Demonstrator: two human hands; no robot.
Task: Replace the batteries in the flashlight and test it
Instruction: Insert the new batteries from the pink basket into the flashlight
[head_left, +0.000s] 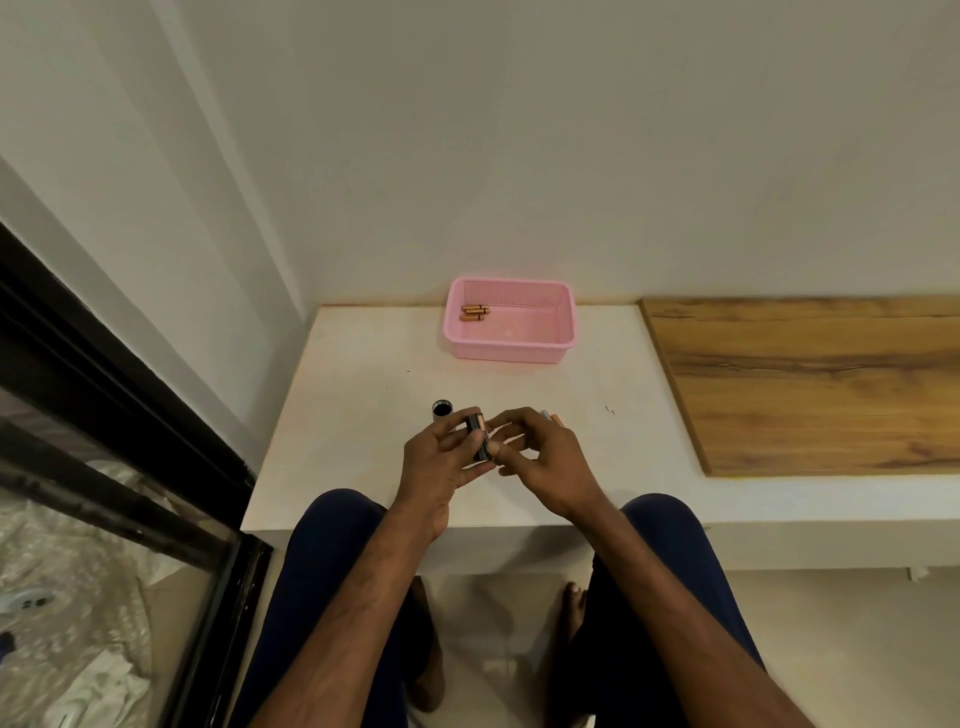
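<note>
Loading the black cylindrical battery carrier (479, 440), the apparent step, called for a polarity check per cell; the left hand (441, 462) clasped it above the white tabletop (358, 441), while the right hand (537, 457) curled fingers against it, its hold impossible to tell. The silver tubular flashlight body (442, 409) stood open-ended just beyond the left hand, and two copper-coloured batteries (474, 313) lay in the pink plastic basket (511, 353) well behind, obstructing nothing.

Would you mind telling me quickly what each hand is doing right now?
Left hand: gripping the dark battery holder.
Right hand: curled around batteries, with only their tips showing.
</note>
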